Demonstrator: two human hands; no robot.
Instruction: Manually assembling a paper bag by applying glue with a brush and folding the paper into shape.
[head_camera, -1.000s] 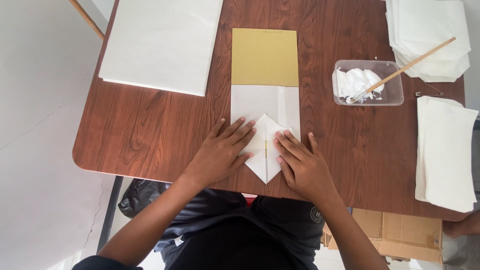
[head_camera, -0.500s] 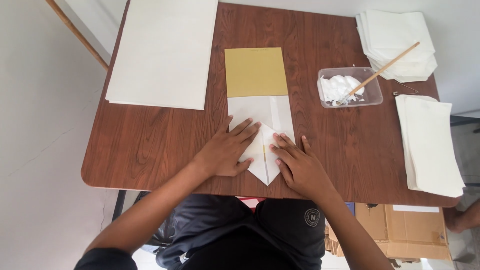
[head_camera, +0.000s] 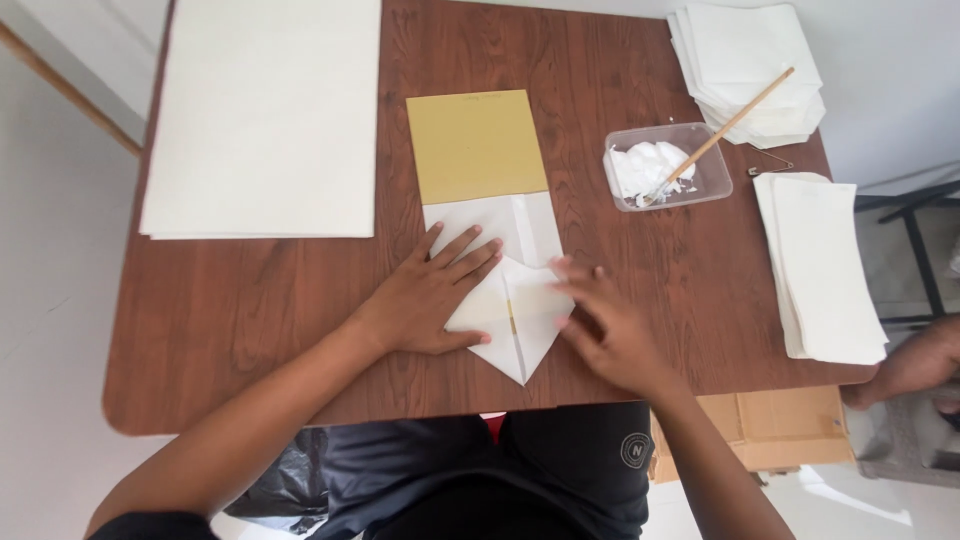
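One folded white paper (head_camera: 510, 300) with a pointed bottom flap sits near the front edge of the desk (head_camera: 250, 300), its top end tucked against one yellow card (head_camera: 475, 145). The left hand (head_camera: 425, 295) lies flat and open on its left flap, pinning it. The right hand (head_camera: 610, 325) is blurry, fingers probably spread, touching the right flap. Around it: one big white sheet stack (head_camera: 265, 115), two smaller paper stacks (head_camera: 755, 65) (head_camera: 825, 265), and one clear tub (head_camera: 665, 165) of white paste with one stick (head_camera: 725, 125).
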